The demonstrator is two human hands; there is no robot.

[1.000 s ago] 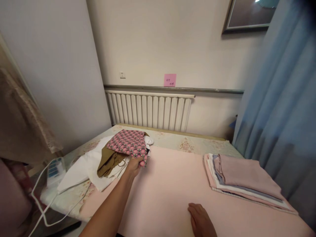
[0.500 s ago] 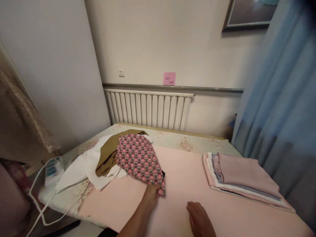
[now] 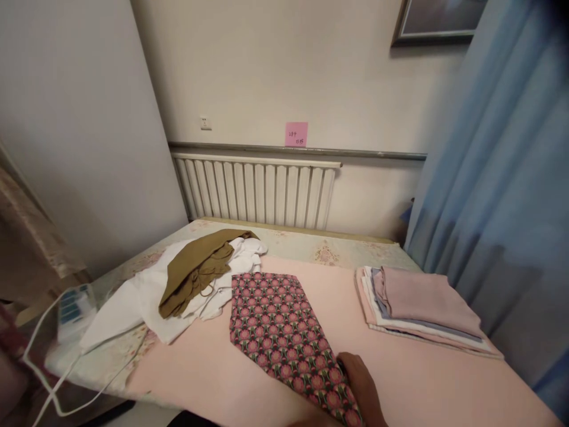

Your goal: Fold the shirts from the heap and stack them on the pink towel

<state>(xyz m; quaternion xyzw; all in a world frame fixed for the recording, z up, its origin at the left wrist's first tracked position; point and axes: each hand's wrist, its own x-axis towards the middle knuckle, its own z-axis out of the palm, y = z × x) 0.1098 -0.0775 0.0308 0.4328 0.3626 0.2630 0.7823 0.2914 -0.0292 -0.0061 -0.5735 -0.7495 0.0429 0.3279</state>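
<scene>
A cloth with a pink-flower print on a dark ground (image 3: 280, 326) lies stretched across the pink sheet (image 3: 200, 367), its near end running to the bottom of the view. My right hand (image 3: 362, 382) is at the cloth's right edge, fingers bent over it by a small dark bit. Only a strip of my left forearm shows at the bottom edge, by the cloth's near end; the left fingers are hidden. Beyond the cloth, to the left, a brown garment with a drawstring (image 3: 195, 273) lies crumpled on white garments (image 3: 151, 296).
Folded pink, white and grey cloths (image 3: 422, 302) are stacked on the right. A white power strip (image 3: 75, 311) with a white cable (image 3: 56, 394) sits at the table's left. A radiator (image 3: 258, 190) stands behind; a blue curtain (image 3: 471, 178) hangs at the right.
The floral cloth has been drawn off the brown garment, toward me and to the right. My left hand has gone out of sight; my right hand has come onto the cloth's edge.
</scene>
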